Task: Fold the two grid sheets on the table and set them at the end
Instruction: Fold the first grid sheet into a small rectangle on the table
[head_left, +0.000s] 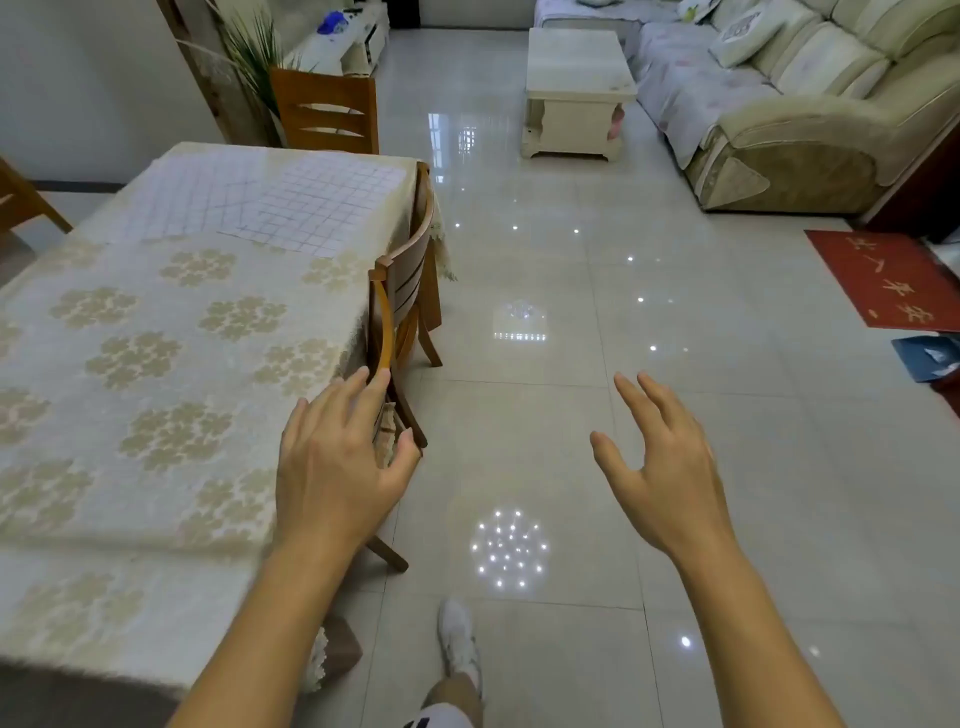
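Observation:
Two white grid sheets lie flat and overlapping at the far end of the table, which wears a cream floral cloth. The left sheet lies partly under the right sheet. My left hand hovers with relaxed spread fingers over the table's near right edge, beside a chair back, holding nothing. Out over the floor to the right, my right hand is empty, its fingers spread. Both hands are far from the sheets.
A wooden chair is tucked against the table's right side, another chair stands at the far end. A coffee table and sofa stand beyond on glossy tile. A red mat lies right. My foot is below.

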